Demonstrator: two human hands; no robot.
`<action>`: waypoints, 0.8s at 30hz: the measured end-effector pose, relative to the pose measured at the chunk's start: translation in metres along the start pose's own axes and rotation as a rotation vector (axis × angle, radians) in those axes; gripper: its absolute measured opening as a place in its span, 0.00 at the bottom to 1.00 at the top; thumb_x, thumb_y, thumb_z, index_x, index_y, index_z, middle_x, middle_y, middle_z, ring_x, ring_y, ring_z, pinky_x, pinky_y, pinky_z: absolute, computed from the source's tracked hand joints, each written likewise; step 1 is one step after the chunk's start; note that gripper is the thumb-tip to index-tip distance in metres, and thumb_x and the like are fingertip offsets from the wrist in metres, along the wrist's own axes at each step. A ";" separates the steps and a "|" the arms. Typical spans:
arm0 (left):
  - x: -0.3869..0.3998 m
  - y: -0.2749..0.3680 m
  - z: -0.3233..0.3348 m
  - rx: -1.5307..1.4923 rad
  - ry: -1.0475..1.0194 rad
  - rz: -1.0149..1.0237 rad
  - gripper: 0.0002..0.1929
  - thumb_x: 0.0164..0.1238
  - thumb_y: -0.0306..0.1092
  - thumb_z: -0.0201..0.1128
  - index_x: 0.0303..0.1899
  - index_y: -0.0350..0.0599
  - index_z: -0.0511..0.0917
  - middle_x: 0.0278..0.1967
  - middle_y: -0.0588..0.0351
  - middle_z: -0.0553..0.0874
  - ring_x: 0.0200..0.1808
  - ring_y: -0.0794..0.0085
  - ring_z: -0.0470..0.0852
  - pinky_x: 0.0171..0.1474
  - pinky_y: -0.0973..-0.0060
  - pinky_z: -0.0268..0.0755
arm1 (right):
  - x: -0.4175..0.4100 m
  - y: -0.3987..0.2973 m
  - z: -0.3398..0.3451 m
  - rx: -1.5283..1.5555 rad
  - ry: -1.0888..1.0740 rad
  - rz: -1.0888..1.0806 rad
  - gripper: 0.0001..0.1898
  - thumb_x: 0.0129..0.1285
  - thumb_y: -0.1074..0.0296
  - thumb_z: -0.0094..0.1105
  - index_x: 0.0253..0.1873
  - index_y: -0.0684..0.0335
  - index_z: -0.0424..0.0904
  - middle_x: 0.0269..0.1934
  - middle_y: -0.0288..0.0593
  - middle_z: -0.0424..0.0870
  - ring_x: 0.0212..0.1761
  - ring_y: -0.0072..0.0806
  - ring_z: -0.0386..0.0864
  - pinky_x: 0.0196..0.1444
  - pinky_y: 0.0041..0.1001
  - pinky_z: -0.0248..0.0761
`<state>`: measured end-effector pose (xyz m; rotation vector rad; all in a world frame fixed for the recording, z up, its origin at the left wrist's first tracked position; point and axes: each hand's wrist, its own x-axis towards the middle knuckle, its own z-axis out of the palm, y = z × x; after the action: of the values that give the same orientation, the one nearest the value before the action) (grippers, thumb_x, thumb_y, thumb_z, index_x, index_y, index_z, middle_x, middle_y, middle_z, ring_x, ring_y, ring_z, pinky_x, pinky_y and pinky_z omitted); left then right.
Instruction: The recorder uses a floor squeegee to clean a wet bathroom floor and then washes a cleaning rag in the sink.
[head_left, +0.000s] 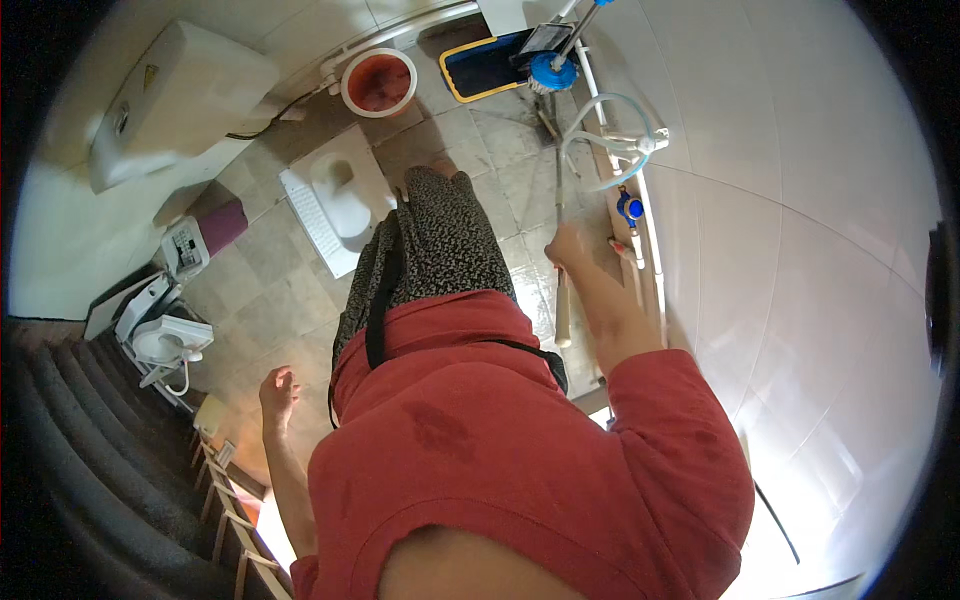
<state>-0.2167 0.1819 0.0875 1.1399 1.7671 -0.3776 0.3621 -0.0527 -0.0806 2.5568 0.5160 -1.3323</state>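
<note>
My right hand (568, 247) is closed around the long handle (562, 311) of a tool that reaches down to the tiled floor near the right wall. The tool's far end lies in dark shadow by the blue scrub brush (553, 71), and its kind cannot be told. My left hand (279, 391) hangs at my left side with its fingers loosely curled and nothing in it. Ahead and to the left of my legs, a white squat toilet (341, 196) is set in the floor. Beyond it stands a round bucket (379, 82) with reddish contents or a reddish inside.
A dark tub with a yellow rim (474, 97) stands by the far wall. White pipes (654, 262), a looped clear hose (596, 139) and a blue water meter (630, 208) line the right wall. At left are a purple bin (223, 226) and a white washbasin (169, 341).
</note>
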 end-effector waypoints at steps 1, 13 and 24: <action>0.001 -0.007 0.003 -0.009 -0.001 -0.002 0.14 0.69 0.36 0.56 0.53 0.43 0.75 0.45 0.52 0.81 0.37 0.67 0.84 0.33 0.73 0.78 | -0.012 0.001 -0.003 -0.008 0.004 -0.003 0.18 0.48 0.73 0.57 0.46 0.74 0.74 0.38 0.61 0.82 0.36 0.49 0.84 0.39 0.37 0.78; 0.011 0.003 0.019 0.074 -0.095 -0.013 0.14 0.70 0.35 0.53 0.54 0.43 0.74 0.45 0.51 0.82 0.37 0.67 0.84 0.33 0.72 0.78 | -0.037 0.065 -0.046 0.863 -0.489 -0.213 0.02 0.52 0.79 0.46 0.28 0.64 0.66 0.17 0.42 0.69 0.11 0.26 0.67 0.11 0.27 0.63; -0.006 0.040 0.022 0.013 -0.031 -0.004 0.15 0.70 0.35 0.54 0.54 0.41 0.74 0.46 0.49 0.82 0.39 0.66 0.85 0.35 0.71 0.79 | 0.048 -0.014 -0.093 2.412 -0.358 0.715 0.12 0.56 0.71 0.51 0.23 0.57 0.58 0.18 0.37 0.62 0.16 0.26 0.66 0.14 0.22 0.67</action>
<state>-0.1711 0.1841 0.0909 1.1340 1.7425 -0.4077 0.4515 0.0019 -0.0680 1.9082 -3.4087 -2.1416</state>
